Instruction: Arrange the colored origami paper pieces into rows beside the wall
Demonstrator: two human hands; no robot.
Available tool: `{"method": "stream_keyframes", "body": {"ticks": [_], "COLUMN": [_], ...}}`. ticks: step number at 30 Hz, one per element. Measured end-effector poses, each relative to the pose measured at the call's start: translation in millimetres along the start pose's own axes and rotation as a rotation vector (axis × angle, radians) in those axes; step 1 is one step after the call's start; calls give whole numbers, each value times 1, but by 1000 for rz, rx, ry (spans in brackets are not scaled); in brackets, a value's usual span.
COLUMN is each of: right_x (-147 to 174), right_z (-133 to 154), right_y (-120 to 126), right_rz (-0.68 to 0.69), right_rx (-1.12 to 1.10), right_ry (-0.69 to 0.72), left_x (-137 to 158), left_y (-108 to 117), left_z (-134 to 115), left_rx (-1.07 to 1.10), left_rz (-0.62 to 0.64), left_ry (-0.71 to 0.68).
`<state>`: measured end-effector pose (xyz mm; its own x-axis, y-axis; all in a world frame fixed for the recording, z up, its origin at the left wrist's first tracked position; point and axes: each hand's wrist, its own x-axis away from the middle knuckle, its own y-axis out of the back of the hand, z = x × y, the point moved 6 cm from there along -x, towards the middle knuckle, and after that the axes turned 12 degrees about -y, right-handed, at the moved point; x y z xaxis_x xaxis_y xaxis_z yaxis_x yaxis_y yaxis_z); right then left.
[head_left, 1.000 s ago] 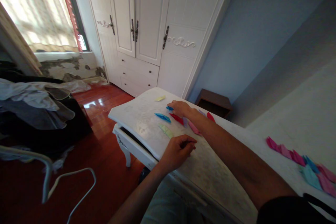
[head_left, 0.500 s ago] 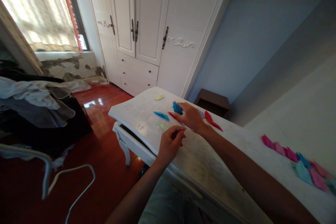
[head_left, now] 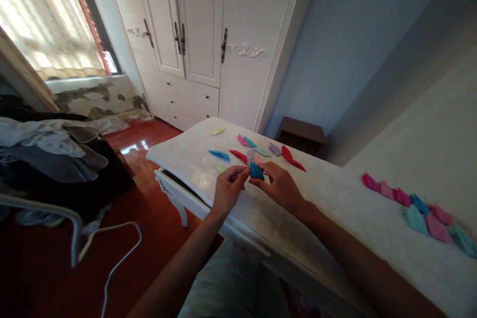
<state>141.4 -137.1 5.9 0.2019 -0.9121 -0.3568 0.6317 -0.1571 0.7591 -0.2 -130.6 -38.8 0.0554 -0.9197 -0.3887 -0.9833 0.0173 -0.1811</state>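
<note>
A blue folded paper piece (head_left: 256,171) is held up just above the table, between my two hands. My right hand (head_left: 280,185) grips its right side with thumb and fingers. At its left edge, my left hand (head_left: 231,186) pinches it with thumb and fingertips. Beyond my hands lie more folded papers: a blue one (head_left: 219,155), a red one (head_left: 238,156), a pale green one (head_left: 218,168) partly behind my left hand, and a larger red one (head_left: 292,159).
The white table (head_left: 179,151) has a slightly open drawer (head_left: 182,186) in front. A row of pink and teal folded papers (head_left: 400,196) lies along its right side. A yellow paper (head_left: 217,130) is near the far edge. Behind stand a white wardrobe (head_left: 246,84) and a brown cabinet (head_left: 301,131).
My right hand has drawn the blue folded paper back from the far papers towards me. My left hand has met it and now grips its left edge. The view has shifted slightly.
</note>
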Motion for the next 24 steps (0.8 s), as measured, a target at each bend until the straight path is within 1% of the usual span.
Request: {"method": "stream_keyframes", "body": {"ticks": [4,9,13,16,18,20,24], "right_x": [9,22,34,47,58,72,103], "right_z": [-6,-22,-47,-74,-97,-120,-162], "right_y": [5,22,44,64,80,100,147], "right_rz": [6,21,32,14,-32,-117,-344], "right_rx": [-36,-209,-331,-390,-438,-488,-524], "right_ry": [-19,-110,-237,-348,-445,-547,-672], "left_x": [6,16,29,40,48,53,61], "left_y": [-8,-29,-61,-91,-112,-134,-178], "left_z": [0,-4,-4,-2,1,3,8], "left_rx": [-26,-53,-39,-17,-10,-14,-50], "left_rz": [32,86,142,178,221,307,575], "left_ry": [26,63,67,84,117,142,153]}}
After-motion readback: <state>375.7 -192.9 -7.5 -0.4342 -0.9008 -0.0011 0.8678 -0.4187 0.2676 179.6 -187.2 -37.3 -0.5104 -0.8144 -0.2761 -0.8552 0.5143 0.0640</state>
